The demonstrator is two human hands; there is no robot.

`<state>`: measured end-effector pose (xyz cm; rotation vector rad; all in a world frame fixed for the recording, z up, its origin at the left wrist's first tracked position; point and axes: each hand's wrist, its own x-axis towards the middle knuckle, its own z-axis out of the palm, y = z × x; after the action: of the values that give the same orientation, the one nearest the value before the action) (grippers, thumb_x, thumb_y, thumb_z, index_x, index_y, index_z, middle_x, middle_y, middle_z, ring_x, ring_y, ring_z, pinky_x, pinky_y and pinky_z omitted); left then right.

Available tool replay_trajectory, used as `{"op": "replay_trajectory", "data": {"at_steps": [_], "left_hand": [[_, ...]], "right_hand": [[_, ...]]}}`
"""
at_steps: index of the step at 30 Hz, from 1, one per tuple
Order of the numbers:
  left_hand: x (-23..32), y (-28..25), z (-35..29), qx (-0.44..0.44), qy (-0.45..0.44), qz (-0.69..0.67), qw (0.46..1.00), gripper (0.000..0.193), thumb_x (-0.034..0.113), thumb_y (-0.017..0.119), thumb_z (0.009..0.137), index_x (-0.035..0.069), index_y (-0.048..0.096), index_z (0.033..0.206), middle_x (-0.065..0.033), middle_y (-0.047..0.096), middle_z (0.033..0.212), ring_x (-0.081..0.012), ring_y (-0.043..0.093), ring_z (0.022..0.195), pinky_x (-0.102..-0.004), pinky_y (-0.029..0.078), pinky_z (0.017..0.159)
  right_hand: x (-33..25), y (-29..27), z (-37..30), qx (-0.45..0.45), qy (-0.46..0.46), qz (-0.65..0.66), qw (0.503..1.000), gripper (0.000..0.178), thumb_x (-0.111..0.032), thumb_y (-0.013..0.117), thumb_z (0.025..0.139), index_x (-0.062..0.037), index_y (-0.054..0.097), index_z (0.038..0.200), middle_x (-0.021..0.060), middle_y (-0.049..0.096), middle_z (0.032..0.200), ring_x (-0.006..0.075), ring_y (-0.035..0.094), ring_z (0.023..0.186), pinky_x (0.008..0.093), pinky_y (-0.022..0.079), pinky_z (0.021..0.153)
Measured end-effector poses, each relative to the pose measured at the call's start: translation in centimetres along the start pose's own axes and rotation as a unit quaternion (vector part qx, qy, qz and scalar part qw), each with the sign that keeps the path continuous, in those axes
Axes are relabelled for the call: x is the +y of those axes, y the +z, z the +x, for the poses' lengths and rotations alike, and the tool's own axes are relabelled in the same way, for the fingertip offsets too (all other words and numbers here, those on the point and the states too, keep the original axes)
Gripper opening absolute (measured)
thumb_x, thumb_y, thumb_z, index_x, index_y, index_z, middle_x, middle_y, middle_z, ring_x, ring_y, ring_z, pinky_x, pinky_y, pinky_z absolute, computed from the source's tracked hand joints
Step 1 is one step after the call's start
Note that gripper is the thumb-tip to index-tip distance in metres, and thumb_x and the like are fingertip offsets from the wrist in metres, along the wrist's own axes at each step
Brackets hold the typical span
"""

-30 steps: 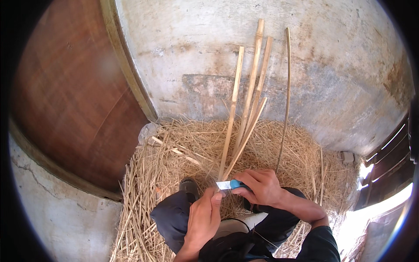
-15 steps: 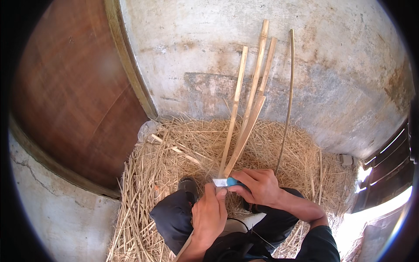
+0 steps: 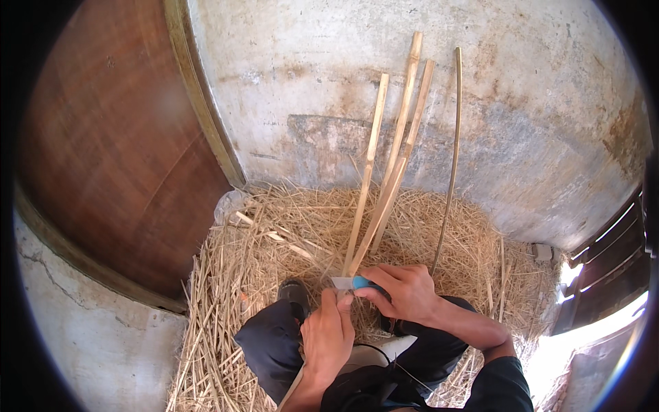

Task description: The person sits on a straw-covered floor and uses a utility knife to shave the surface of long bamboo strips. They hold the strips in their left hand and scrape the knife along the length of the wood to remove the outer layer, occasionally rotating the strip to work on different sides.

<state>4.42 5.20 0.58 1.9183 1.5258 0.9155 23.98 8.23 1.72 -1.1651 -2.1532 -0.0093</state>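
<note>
My right hand [image 3: 405,292] is closed round the blue handle [image 3: 362,282] of a knife. The knife's short, wide blade [image 3: 340,282] points left and lies across the near end of a bamboo strip [image 3: 379,218]. Just below the blade, my left hand [image 3: 327,336] is closed, with thumb and fingers pinched together at that strip. The strip slants up and away to the right. Its part inside the left hand is hidden, and a thin pale length shows along the left forearm.
Several bamboo strips [image 3: 371,151] lean against the stained wall [image 3: 522,89], and a thin dark rod [image 3: 456,137] leans farther right. Shavings and split pieces [image 3: 226,302] cover the floor. A brown door [image 3: 117,144] stands at left, a small block [image 3: 542,252] at right.
The held strip's far end has swung a little left and lower. The knife and right hand have shifted slightly left and up, while the left hand stays nearly in place.
</note>
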Motion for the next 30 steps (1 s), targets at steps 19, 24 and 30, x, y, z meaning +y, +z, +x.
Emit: {"op": "replay_trajectory", "data": {"at_steps": [19,24,30], "left_hand": [[-3.2,-1.8,-2.8,-0.076,-0.055,-0.166,0.982,0.041,0.033,0.04,0.119,0.001,0.058,0.101,-0.011,0.054,0.069,-0.0239,0.054,0.061,-0.039,0.043,0.06],[-3.4,-1.8,-2.0,-0.098,-0.068,-0.238,0.964,0.045,0.036,0.039,0.12,0.001,0.059,0.1,-0.0048,0.051,0.07,-0.0162,0.049,0.064,-0.0347,0.042,0.062],[-2.7,-1.5,-1.7,-0.11,-0.068,-0.257,0.958,0.043,0.034,0.04,0.119,0.001,0.06,0.1,-0.0094,0.055,0.069,-0.0229,0.056,0.062,-0.0385,0.046,0.063]], "right_hand": [[6.8,-2.7,0.0,0.103,0.111,0.017,0.988,0.029,-0.034,0.067,0.106,-0.006,0.073,0.112,0.0112,0.07,0.079,0.028,0.069,0.062,0.0376,0.055,0.058],[3.2,-1.6,-0.3,0.038,-0.047,0.015,0.998,0.029,-0.034,0.079,0.096,-0.0095,0.073,0.112,0.0064,0.073,0.085,0.0254,0.073,0.066,0.0353,0.057,0.057],[1.6,-0.8,-0.1,0.001,-0.08,0.004,0.997,0.035,-0.037,0.081,0.093,-0.0116,0.072,0.116,0.0027,0.068,0.081,0.0247,0.07,0.063,0.0359,0.055,0.054]]}}
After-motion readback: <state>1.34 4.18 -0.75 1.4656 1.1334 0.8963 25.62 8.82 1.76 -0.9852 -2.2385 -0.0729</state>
